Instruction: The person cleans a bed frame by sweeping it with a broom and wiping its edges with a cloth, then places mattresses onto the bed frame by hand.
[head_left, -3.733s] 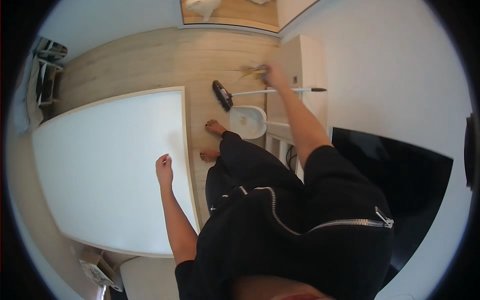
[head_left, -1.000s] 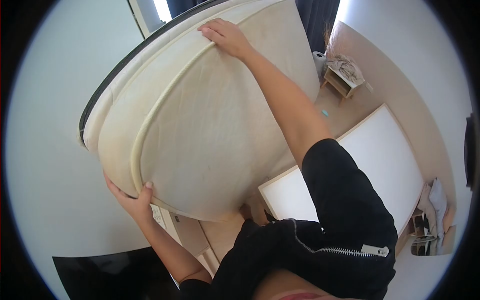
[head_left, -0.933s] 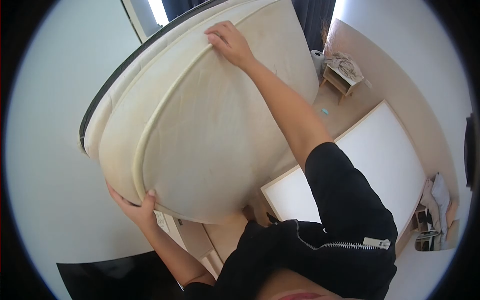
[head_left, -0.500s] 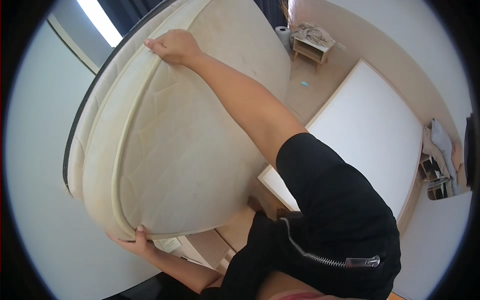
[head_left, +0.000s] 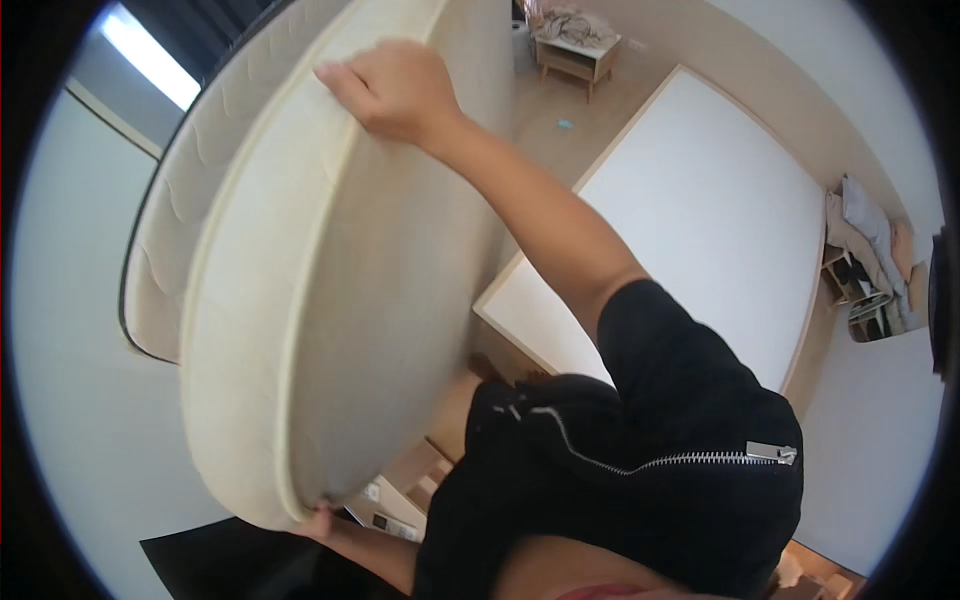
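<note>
A large cream mattress (head_left: 240, 330) stands upright and slightly tilted at the left. My right hand (head_left: 395, 92) is closed on its upper piped edge, with my arm reaching across its face. Down at the lower corner, my left hand (head_left: 318, 522) grips the edge, its fingers mostly hidden under the mattress. Behind it, a second quilted mattress (head_left: 165, 285) with a dark border leans by the wall, touched by neither hand.
A white bed base (head_left: 700, 230) with a wooden rim lies to the right. Beyond are a small bedside table (head_left: 580, 62) with cloth on it and a turquoise item (head_left: 565, 124) on the floor. Pillows (head_left: 868, 215) lie at far right; a black screen (head_left: 230, 560) is lower left.
Earliest, a broom and dustpan lay in view and my right hand held something yellowish. Since half a second ago, the held mattress has turned and come away from the one behind, showing more of its side.
</note>
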